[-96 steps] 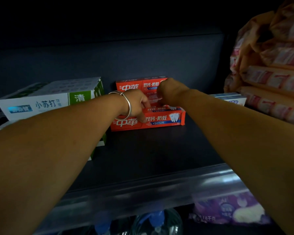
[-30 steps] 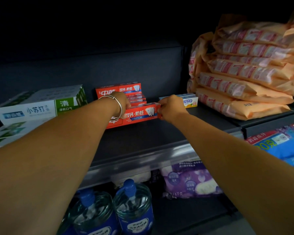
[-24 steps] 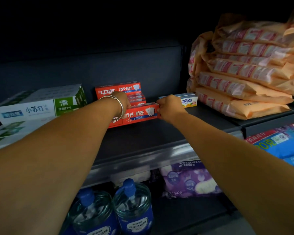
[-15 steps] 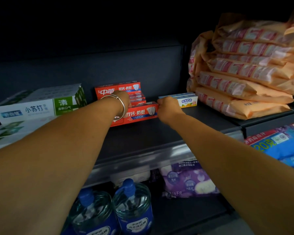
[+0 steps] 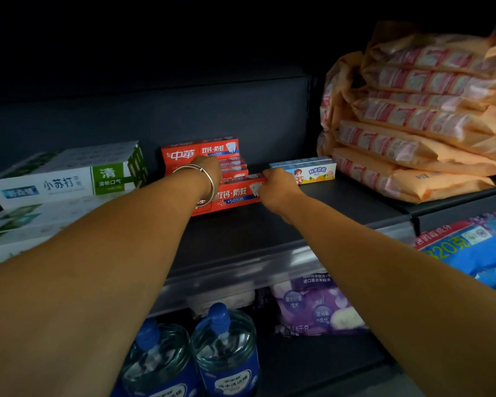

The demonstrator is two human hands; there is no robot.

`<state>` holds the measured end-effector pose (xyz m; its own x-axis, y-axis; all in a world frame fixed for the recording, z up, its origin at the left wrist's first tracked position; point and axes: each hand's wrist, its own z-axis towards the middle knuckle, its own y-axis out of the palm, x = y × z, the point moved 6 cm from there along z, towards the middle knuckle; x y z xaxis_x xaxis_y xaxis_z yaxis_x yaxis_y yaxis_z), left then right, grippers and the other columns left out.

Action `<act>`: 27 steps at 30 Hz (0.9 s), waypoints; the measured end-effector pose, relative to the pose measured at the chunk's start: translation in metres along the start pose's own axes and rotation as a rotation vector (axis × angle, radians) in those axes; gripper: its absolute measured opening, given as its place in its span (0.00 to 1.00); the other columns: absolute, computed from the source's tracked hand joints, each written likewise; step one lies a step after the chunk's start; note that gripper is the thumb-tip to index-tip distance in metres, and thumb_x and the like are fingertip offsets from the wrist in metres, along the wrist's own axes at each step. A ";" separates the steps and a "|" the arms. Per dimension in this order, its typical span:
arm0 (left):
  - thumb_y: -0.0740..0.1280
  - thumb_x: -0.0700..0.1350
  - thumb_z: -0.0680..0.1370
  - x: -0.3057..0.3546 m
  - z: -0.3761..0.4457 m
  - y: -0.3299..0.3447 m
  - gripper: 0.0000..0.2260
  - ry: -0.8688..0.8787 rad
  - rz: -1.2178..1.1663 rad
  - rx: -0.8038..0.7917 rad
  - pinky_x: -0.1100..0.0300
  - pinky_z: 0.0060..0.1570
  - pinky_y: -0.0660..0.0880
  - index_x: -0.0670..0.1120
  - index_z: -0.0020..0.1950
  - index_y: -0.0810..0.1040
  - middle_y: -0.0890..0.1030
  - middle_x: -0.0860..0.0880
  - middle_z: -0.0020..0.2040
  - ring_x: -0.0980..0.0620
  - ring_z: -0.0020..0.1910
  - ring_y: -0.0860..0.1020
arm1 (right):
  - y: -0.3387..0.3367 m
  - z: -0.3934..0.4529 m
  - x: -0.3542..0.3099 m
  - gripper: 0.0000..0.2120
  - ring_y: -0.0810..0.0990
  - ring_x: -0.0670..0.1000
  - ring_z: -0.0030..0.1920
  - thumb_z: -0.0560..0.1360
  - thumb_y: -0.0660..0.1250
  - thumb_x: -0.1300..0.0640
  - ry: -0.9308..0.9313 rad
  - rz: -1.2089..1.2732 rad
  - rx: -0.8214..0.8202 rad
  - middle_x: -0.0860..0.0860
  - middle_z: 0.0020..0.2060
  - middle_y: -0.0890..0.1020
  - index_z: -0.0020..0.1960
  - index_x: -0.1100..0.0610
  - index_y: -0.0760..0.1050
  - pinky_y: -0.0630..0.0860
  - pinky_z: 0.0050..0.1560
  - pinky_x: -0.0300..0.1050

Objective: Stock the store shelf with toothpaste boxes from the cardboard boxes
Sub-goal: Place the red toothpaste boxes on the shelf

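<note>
The shelf (image 5: 269, 224) carries a red stack (image 5: 201, 151) at the back, and your red box (image 5: 235, 196) lies in front of it. It looks light, stiff card with crushable corners, so hold its ends. Your right hand (image 5: 278, 187) curls round the right end. Your left hand (image 5: 209, 170) rests on top; I cannot tell its finger state.

Front toothpaste box (image 5: 235, 196) lies before the stack (image 5: 209, 151) on shelf (image 5: 241, 233).
</note>
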<state>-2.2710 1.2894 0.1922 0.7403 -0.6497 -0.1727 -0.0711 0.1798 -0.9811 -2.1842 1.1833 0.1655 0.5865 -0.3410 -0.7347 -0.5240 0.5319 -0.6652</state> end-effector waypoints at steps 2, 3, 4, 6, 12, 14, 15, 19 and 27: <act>0.72 0.42 0.73 -0.002 0.001 0.002 0.23 -0.012 -0.039 -0.001 0.55 0.58 0.74 0.42 0.67 0.73 0.76 0.43 0.62 0.44 0.59 0.76 | 0.001 0.000 -0.001 0.16 0.74 0.54 0.61 0.80 0.59 0.60 -0.011 -0.022 -0.008 0.57 0.63 0.74 0.66 0.61 0.69 0.71 0.54 0.42; 0.72 0.42 0.73 -0.002 0.001 0.003 0.23 -0.010 -0.048 0.003 0.55 0.58 0.74 0.42 0.67 0.73 0.76 0.43 0.62 0.44 0.59 0.76 | 0.001 0.000 -0.001 0.16 0.74 0.54 0.62 0.80 0.59 0.60 -0.018 -0.033 -0.009 0.57 0.63 0.74 0.67 0.61 0.69 0.72 0.56 0.43; 0.72 0.42 0.73 -0.003 0.001 0.003 0.23 -0.006 -0.052 0.008 0.54 0.59 0.74 0.42 0.67 0.73 0.76 0.43 0.62 0.44 0.59 0.76 | 0.001 0.001 -0.001 0.16 0.74 0.54 0.62 0.80 0.59 0.60 -0.025 -0.043 -0.008 0.57 0.63 0.74 0.67 0.61 0.69 0.72 0.57 0.43; 0.71 0.41 0.73 -0.003 0.003 0.005 0.22 -0.001 -0.057 0.024 0.54 0.60 0.74 0.42 0.67 0.73 0.76 0.43 0.62 0.44 0.60 0.75 | 0.002 0.004 -0.002 0.15 0.75 0.54 0.61 0.80 0.59 0.59 -0.029 -0.054 -0.004 0.57 0.62 0.75 0.66 0.61 0.70 0.72 0.58 0.44; 0.71 0.38 0.73 -0.008 0.013 0.012 0.23 -0.016 -0.136 0.075 0.53 0.63 0.72 0.41 0.67 0.73 0.75 0.42 0.63 0.43 0.61 0.74 | 0.003 0.017 -0.004 0.15 0.74 0.55 0.62 0.80 0.59 0.60 -0.045 -0.115 0.016 0.58 0.63 0.74 0.66 0.61 0.69 0.72 0.58 0.45; 0.71 0.38 0.73 -0.009 0.017 0.015 0.23 -0.018 -0.146 0.079 0.53 0.63 0.71 0.41 0.67 0.72 0.75 0.41 0.64 0.43 0.62 0.74 | 0.005 0.024 -0.003 0.15 0.74 0.56 0.62 0.79 0.60 0.60 -0.052 -0.127 0.027 0.58 0.63 0.74 0.66 0.61 0.69 0.72 0.58 0.45; 0.70 0.37 0.73 -0.010 0.019 0.017 0.22 -0.018 -0.158 0.084 0.52 0.63 0.71 0.41 0.67 0.72 0.75 0.41 0.63 0.42 0.61 0.74 | 0.007 0.028 -0.002 0.16 0.74 0.56 0.61 0.79 0.60 0.60 -0.058 -0.150 0.027 0.58 0.63 0.74 0.66 0.61 0.69 0.72 0.58 0.46; 0.69 0.37 0.74 -0.015 0.026 0.027 0.22 -0.014 -0.173 0.100 0.51 0.64 0.71 0.42 0.67 0.72 0.75 0.41 0.63 0.42 0.61 0.74 | 0.023 0.040 0.003 0.18 0.74 0.56 0.62 0.78 0.62 0.58 -0.107 -0.431 -0.029 0.57 0.63 0.75 0.67 0.59 0.69 0.71 0.61 0.48; 0.72 0.40 0.73 -0.019 0.026 0.027 0.21 -0.004 -0.075 0.148 0.52 0.63 0.72 0.44 0.65 0.74 0.73 0.42 0.62 0.44 0.61 0.73 | 0.028 0.036 -0.014 0.16 0.70 0.56 0.65 0.78 0.63 0.54 -0.374 -1.081 0.106 0.55 0.59 0.77 0.64 0.56 0.71 0.60 0.68 0.52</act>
<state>-2.2693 1.3261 0.1718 0.7424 -0.6627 -0.0983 0.0842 0.2379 -0.9676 -2.1848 1.2313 0.1618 0.8539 -0.4172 0.3112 0.4096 0.1697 -0.8963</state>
